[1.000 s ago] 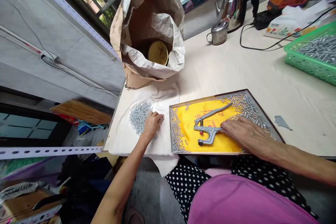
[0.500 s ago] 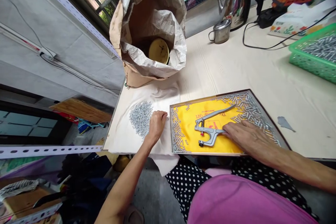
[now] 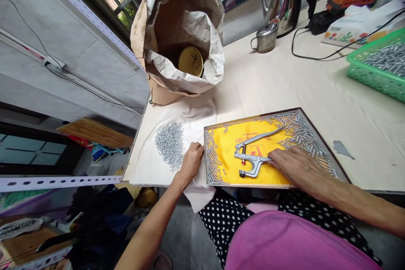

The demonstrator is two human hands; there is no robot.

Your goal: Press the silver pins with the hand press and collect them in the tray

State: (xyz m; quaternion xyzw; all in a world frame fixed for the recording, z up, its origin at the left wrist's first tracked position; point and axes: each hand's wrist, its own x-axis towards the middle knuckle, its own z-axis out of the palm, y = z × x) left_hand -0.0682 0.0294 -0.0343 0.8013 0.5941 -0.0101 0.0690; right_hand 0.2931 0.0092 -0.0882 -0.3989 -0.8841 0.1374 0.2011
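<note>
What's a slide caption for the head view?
Left hand rests on white cloth beside pin pile; right hand touches pliers in yellow-lined tray.

Right hand (image 3: pixel 297 164) on pliers (image 3: pixel 251 161), left hand (image 3: pixel 191 161) beside tray (image 3: pixel 240 120).

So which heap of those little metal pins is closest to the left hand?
The loose heap on the white cloth, right beside the left hand; the others lie in the tray and the green basket.

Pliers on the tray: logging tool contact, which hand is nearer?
Right. The right hand touches the handle of the pliers inside the tray; the left hand rests on the cloth outside its left edge.
</note>
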